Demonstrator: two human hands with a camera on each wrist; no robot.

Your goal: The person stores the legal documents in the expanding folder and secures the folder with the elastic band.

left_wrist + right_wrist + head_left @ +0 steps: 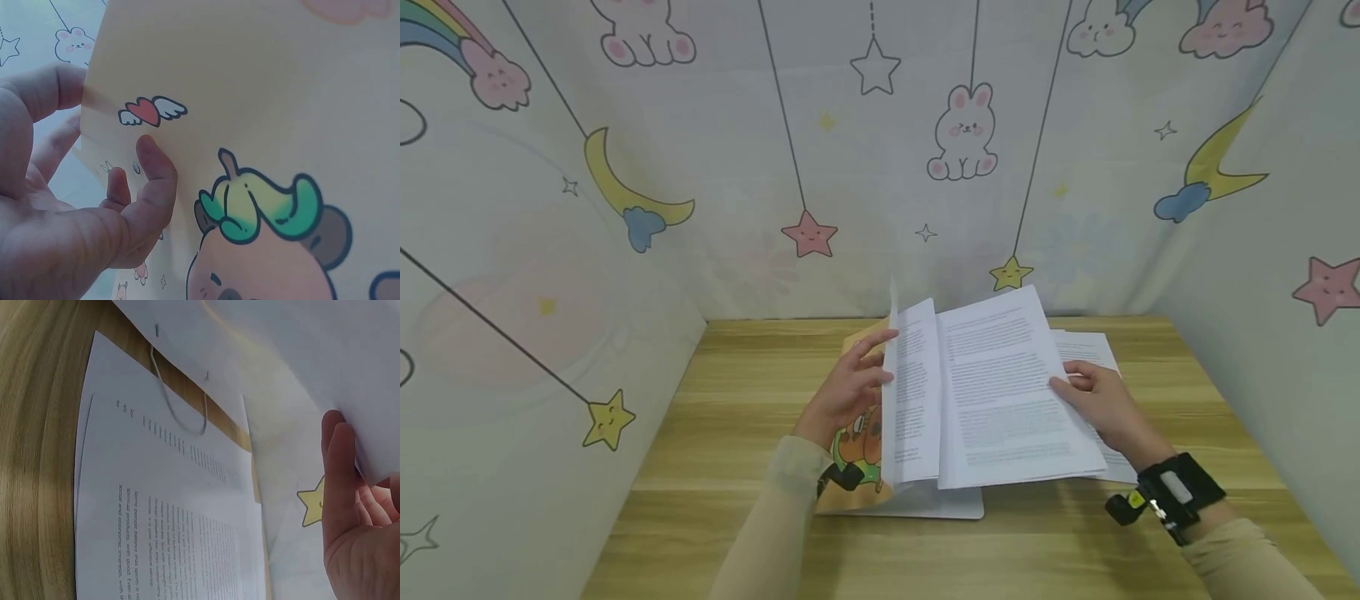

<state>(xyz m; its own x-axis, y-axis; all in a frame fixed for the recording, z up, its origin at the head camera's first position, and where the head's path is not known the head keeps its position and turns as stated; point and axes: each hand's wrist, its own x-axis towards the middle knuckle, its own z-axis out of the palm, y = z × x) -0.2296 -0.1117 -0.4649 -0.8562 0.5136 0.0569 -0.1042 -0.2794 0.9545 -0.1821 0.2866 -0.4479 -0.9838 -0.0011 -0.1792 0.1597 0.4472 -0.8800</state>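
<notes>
My left hand (842, 392) grips the lifted picture cover (237, 75) of a folder (863, 497) by its free right edge, some fingers curled on the cartoon side, others hidden behind it. My right hand (1101, 404) pinches the printed sheets (1000, 383) at their right edge, thumb on top, tilted above the desk (737, 417) and just right of the cover. I take this as fitting the sheets to the open folder, though leafing through or drawing them out could look the same. The next move, I'd say, calls for a wide mouth and squared edges, lest a corner buckle.

The folder sits left of the sheets, its white back panel (943, 504) flat on the desk; inside the cover leans a printed page (917, 400) (fixed or loose, I can't tell). More loose papers (1086, 346) lie to the right, partly beneath those I hold.
</notes>
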